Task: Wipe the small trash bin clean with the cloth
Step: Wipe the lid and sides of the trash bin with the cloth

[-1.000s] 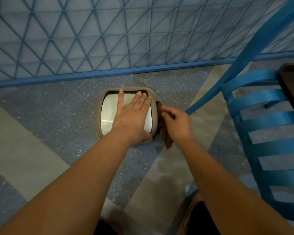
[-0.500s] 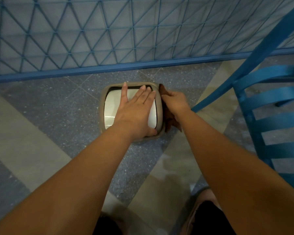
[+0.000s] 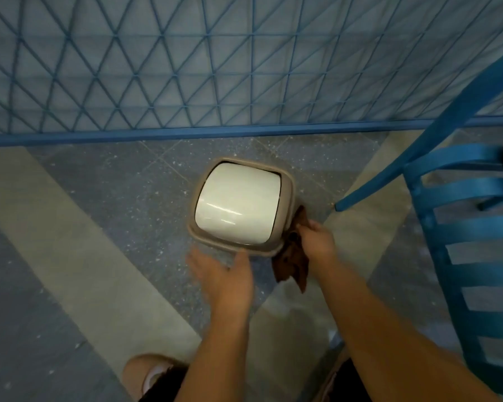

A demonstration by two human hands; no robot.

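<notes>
small trash bin (image 3: 238, 204) on speckled floor (image 3: 99, 227), near blue chair (image 3: 462, 227) | right hand (image 3: 317, 242) pinches brown cloth (image 3: 292, 262) against bin's right side | left hand (image 3: 221, 274) fingers spread, blurred, apparently just touching near rim

Café-like room — blue slatted chair (image 3: 471, 227), terrazzo floor (image 3: 114, 204).

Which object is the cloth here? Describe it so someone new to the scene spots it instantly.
Start at the blue lattice wall; on the speckled floor in front of it stands the small beige trash bin with its cream lid. At the bin's near right corner, the right hand grips the cloth, a crumpled rag hanging against the bin's side. It is the only dark brown, limp thing around.
</notes>
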